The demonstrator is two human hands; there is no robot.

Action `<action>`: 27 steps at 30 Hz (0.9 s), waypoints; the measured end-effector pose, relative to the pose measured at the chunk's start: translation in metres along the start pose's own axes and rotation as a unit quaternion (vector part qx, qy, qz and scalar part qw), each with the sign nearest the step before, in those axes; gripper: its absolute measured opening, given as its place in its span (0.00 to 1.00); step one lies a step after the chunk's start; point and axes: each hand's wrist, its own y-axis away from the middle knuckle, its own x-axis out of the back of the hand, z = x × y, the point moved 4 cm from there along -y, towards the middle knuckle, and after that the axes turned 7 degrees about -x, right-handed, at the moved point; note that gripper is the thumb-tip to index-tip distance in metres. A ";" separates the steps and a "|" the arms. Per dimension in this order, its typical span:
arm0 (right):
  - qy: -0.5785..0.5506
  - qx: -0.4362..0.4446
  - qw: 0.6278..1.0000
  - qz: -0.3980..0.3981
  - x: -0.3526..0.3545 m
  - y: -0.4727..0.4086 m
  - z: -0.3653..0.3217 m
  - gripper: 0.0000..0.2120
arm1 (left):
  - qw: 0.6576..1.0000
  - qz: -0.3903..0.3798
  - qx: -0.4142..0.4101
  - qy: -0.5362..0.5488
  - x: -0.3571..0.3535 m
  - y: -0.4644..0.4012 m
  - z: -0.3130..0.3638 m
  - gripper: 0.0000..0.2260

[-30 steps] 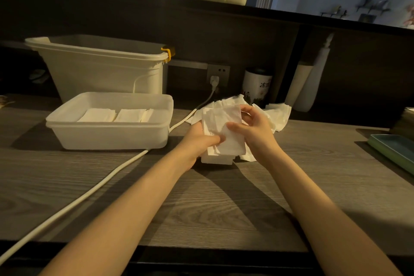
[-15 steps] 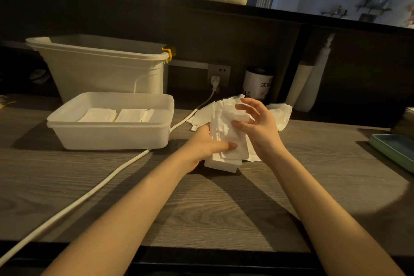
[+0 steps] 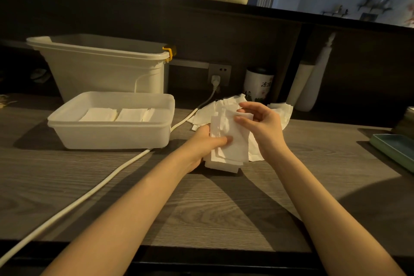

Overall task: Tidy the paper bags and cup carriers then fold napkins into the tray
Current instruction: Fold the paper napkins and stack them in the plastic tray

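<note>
Left hand point(image 3: 202, 144) gripping a stack of white napkins point(image 3: 228, 143) from the left side, thumb laid across the front sheet, fingers hidden behind the stack. Stack held upright just above the wooden counter point(image 3: 201, 204), lower edge close to the surface; whether touching it cannot be told. Right hand point(image 3: 261, 125) at the stack's upper right corner, thumb and forefinger pinching the top edge of the front sheet, other fingers loosely curled above. Loose pile of unfolded napkins point(image 3: 280, 111) lying on the counter directly behind both hands, spreading out to left and right of them. White plastic tray point(image 3: 112, 134) to the left of the left hand, well apart from it, with folded napkins point(image 3: 116, 114) lying flat side by side inside, near its back wall. Larger white tub point(image 3: 100, 69) with a yellow clip standing behind the tray. White cable point(image 3: 74, 206) running from a wall socket point(image 3: 219, 73) past the tray's right corner and across the counter toward the lower left. Green dish point(image 3: 394, 150) at the right edge of the counter, far from the right hand
</note>
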 end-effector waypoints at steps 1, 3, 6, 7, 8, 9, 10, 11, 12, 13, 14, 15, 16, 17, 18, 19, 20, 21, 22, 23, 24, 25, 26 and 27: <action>-0.013 -0.007 1.000 0.001 0.000 0.000 0.001 0.14 | 1.000 0.013 0.011 0.023 0.002 0.000 -0.001 0.16; -0.026 -0.027 0.999 0.001 -0.003 0.000 0.003 0.13 | 0.998 0.029 0.025 0.057 0.004 -0.001 -0.003 0.19; -0.032 -0.056 0.998 -0.003 -0.008 0.002 0.008 0.12 | 0.997 0.038 0.038 0.065 0.006 0.000 -0.006 0.23; -0.039 -0.061 0.997 -0.002 -0.008 0.002 0.008 0.12 | 0.997 0.039 0.038 0.059 0.006 0.000 -0.007 0.24; -0.044 -0.062 0.997 0.000 -0.008 0.002 0.009 0.11 | 0.997 0.039 0.036 0.051 0.006 0.000 -0.007 0.24; -0.042 -0.060 0.997 0.002 -0.008 0.002 0.008 0.11 | 0.998 0.037 0.034 0.044 0.005 0.000 -0.006 0.24; -0.035 -0.055 0.998 0.003 -0.008 0.001 0.008 0.11 | 0.998 0.035 0.033 0.036 0.005 0.000 -0.006 0.23; -0.025 -0.047 0.999 0.003 -0.007 0.001 0.008 0.11 | 0.999 0.032 0.032 0.027 0.004 0.000 -0.006 0.22; -0.013 -0.035 0.999 0.002 -0.008 0.001 0.007 0.11 | 0.999 0.029 0.031 0.017 0.003 0.000 -0.006 0.21; 0.002 -0.022 1.000 0.000 -0.009 0.002 0.007 0.12 | 0.999 0.027 0.030 0.007 0.003 0.000 -0.006 0.21; 0.022 -0.008 1.000 -0.003 -0.010 0.002 0.006 0.12 | 0.999 0.023 0.029 -0.002 0.002 0.000 -0.006 0.20; 0.042 0.002 0.999 -0.005 -0.011 0.002 0.005 0.12 | 0.999 0.021 0.026 -0.010 0.002 -0.001 -0.006 0.18; 0.058 0.009 0.998 -0.007 -0.012 0.002 0.004 0.11 | 0.999 0.023 0.024 -0.015 0.002 -0.001 -0.005 0.15; 0.067 0.013 0.998 -0.007 -0.011 0.002 0.003 0.11 | 0.999 0.028 0.023 -0.018 0.002 -0.001 -0.004 0.13; 0.069 0.017 0.997 -0.004 -0.008 0.000 0.002 0.11 | 0.999 0.037 0.022 -0.017 0.004 -0.001 -0.004 0.12; 0.073 0.025 0.997 0.004 -0.002 -0.002 0.001 0.11 | 0.999 0.049 0.021 -0.011 0.005 -0.001 -0.004 0.12; 0.092 0.039 0.995 0.017 0.005 -0.004 -0.001 0.10 | 0.998 0.062 0.020 0.001 0.007 -0.001 -0.003 0.14; 0.135 0.056 0.989 0.033 0.012 -0.006 -0.002 0.08 | 0.997 0.074 0.019 0.017 0.008 0.000 -0.003 0.17; 0.195 0.071 0.977 0.046 0.019 -0.009 -0.001 0.07 | 0.996 0.085 0.017 0.032 0.010 0.000 -0.002 0.19; 0.261 0.080 0.961 0.055 0.025 -0.012 0.001 0.06 | 0.994 0.096 0.015 0.044 0.011 0.001 -0.001 0.19; 0.320 0.079 0.942 0.057 0.030 -0.014 0.004 0.06 | 0.993 0.105 0.013 0.049 0.013 0.001 0.000 0.19; 0.369 0.070 0.926 0.052 0.034 -0.016 0.008 0.08 | 0.992 0.114 0.012 0.049 0.014 0.001 0.001 0.19; 0.405 0.052 0.912 0.037 0.037 -0.018 0.013 0.10 | 0.991 0.124 0.012 0.044 0.015 0.001 0.001 0.19; 0.435 0.026 0.900 0.014 0.039 -0.018 0.017 0.13 | 0.990 0.135 0.015 0.038 0.016 0.001 0.001 0.19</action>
